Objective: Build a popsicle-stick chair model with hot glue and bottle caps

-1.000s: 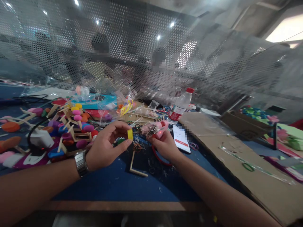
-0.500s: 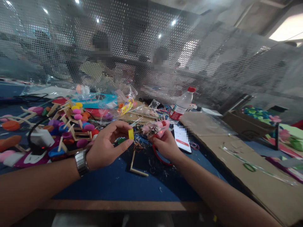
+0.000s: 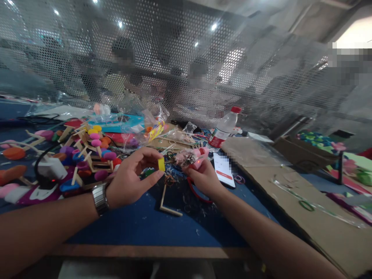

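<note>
My left hand [image 3: 129, 178], with a metal watch [image 3: 100, 198] on its wrist, pinches a small yellow piece [image 3: 161, 164] between thumb and fingertips. In my right hand [image 3: 205, 180] is a pink hot glue gun [image 3: 200, 158] with a small red light and a grimy, strand-covered front. Its front end points left, toward the yellow piece, with a gap between them. Two thin wooden sticks joined in an L [image 3: 170, 211] lie on the blue table below my hands. A red loop [image 3: 199, 193], partly hidden, rests under my right wrist.
Wooden stick frames with coloured round pads [image 3: 93, 155] crowd the left, beside a white plug [image 3: 52, 170] on a power strip. Behind stands a red-capped bottle [image 3: 222, 131], near a phone [image 3: 223, 170]. Cardboard [image 3: 279, 201] covers the right side; a perforated screen [image 3: 162, 58] rises behind.
The glue gun has tilted slightly in my right hand. My left hand and the yellow piece have barely moved.
</note>
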`<state>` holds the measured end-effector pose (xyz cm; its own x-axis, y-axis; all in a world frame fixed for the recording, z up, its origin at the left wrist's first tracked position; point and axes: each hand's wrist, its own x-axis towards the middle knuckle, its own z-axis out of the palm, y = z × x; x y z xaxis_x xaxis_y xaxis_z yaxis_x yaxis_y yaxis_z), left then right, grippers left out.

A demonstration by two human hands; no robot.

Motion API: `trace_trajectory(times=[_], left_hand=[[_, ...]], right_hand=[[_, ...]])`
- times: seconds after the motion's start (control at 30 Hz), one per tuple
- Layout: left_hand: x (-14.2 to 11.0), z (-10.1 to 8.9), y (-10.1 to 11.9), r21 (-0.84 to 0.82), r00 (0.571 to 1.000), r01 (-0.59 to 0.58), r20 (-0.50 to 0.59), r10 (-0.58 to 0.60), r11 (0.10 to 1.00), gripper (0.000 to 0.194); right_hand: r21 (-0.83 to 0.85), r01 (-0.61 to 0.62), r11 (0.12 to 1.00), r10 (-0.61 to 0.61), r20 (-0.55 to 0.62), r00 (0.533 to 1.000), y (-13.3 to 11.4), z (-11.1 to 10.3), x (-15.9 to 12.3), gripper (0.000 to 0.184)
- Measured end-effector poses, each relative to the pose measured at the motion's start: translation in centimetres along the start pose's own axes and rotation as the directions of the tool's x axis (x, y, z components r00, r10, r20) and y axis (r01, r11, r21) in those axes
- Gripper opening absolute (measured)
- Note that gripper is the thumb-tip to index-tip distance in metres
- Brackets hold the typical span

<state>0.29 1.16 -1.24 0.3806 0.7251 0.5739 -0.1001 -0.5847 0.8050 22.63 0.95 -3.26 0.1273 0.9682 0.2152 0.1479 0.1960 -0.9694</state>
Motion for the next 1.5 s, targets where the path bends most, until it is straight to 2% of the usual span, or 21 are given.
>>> trace_trajectory(times=[0.43, 1.5], left_hand=[[0.06, 0.17, 0.12, 0.009, 1.0, -0.011, -0.019, 0.011, 1.0, 0.026], [0.18, 0.15, 0.35, 0.026, 0.999, 0.002, -0.037, -0.001, 1.0, 0.027]], right_hand=[[-0.023, -0.024, 0.999, 0.025, 0.03, 0.999, -0.01, -0.04, -0.18, 0.021], [-0.025, -0.024, 0.999, 0.024, -0.006, 1.0, -0.37, 0.07, -0.35, 0.02]])
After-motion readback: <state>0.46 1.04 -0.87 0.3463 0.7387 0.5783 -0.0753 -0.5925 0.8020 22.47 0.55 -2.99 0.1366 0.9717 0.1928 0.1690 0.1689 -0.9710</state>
